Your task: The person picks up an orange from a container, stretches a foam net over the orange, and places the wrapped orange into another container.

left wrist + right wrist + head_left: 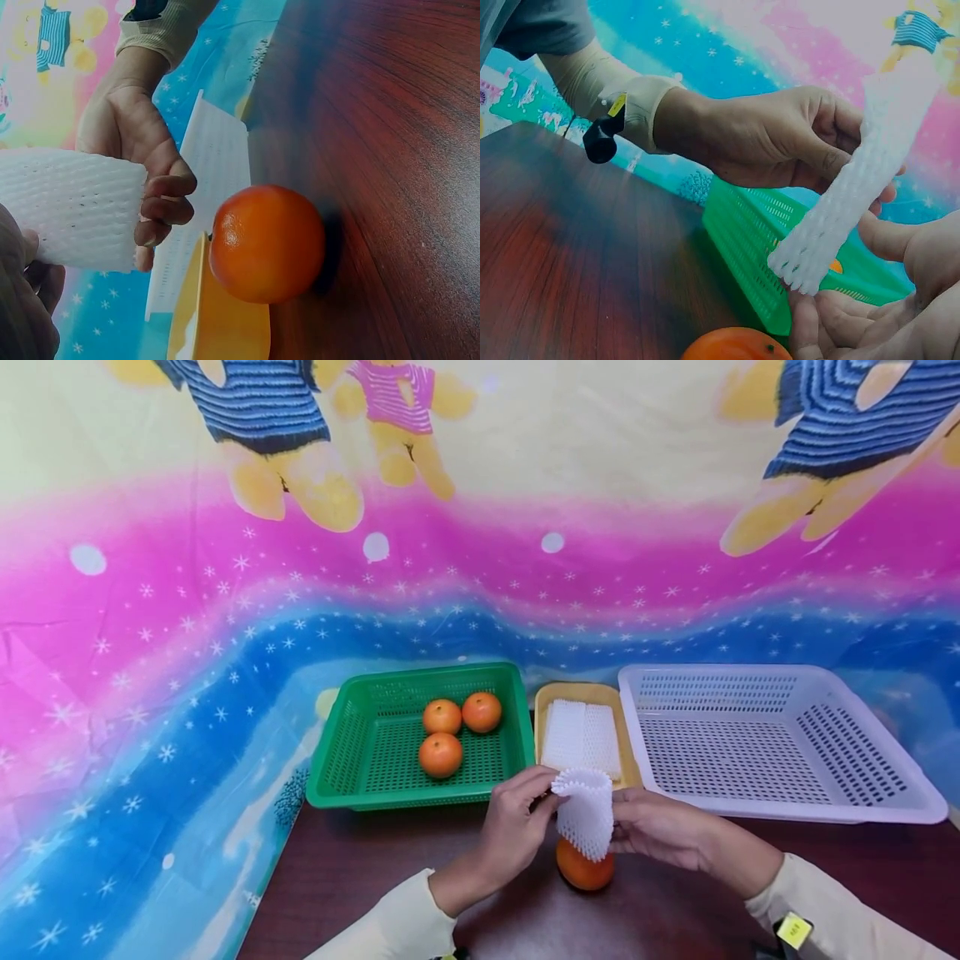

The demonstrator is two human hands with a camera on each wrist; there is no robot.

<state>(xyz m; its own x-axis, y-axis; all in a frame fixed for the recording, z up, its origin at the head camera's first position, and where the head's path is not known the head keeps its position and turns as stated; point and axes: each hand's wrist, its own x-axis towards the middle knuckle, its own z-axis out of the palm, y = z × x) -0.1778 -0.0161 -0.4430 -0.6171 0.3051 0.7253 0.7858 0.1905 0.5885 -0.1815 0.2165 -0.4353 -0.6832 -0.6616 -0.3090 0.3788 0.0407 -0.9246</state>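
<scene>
A white foam net sleeve (587, 814) stands upright between the hands, its upper end spread into an open ring. My left hand (513, 827) pinches it near the upper rim, thumb and fingers on the left side. My right hand (667, 831) holds the sleeve from the right; in the right wrist view, its thumb lies along the net (855, 195) and its fingers are at the lower end. Below the sleeve, an orange (585, 870) rests on the dark wooden table, its top covered by the net in the head view. The left wrist view shows this orange (268, 244) apart from both hands.
At the back left, a green basket (375, 798) holds three oranges (441, 755). A yellow tray (577, 688) with flat white foam nets (581, 735) stands beside it. To the right is a white basket (825, 812). A printed cloth hangs behind.
</scene>
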